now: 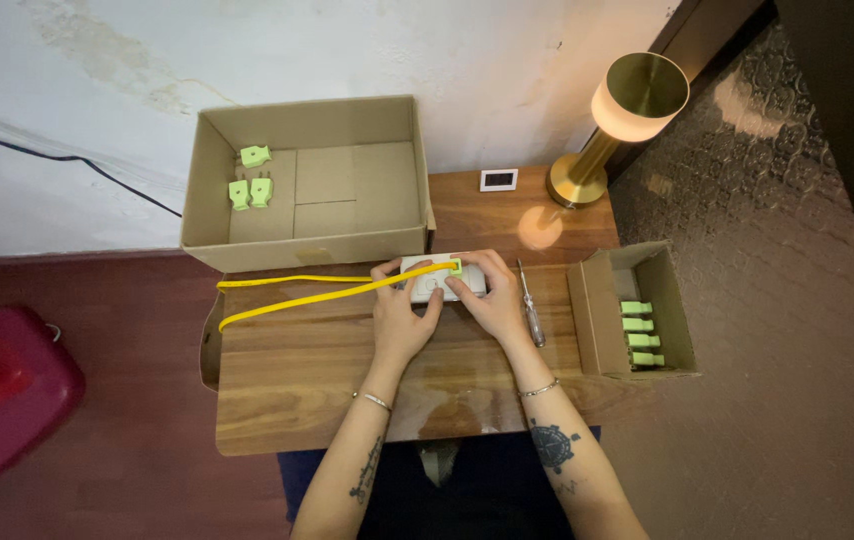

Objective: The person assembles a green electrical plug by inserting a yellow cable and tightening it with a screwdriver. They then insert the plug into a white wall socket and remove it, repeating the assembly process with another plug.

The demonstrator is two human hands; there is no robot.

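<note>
A white device [439, 281], flat and roughly rectangular, lay at the centre of the frame on a wooden table [297, 380], with a small green plug [456, 266] seated at its top edge. A yellow cable [297, 293] ran from that plug leftward and looped back across the table. The left hand [402, 318] rested on the device's left end, fingers curled loosely round it, thumb on top. The right hand [492, 293] covered its right end, fingers bent over the edge near the plug; how firmly either hand gripped could not be told.

A screwdriver [531, 305] lay just right of the right hand. In the upper left, a large open box [209, 170] held three green plugs [252, 180] in its far left corner. At the right, a small open box [592, 320] held four more green plugs [637, 333] in a column. A brass lamp [619, 118] glowed at the upper right, beside a small white display [498, 179].

Judging by the boxes, three pieces seemed finished, one was in hand, and four were left.
</note>
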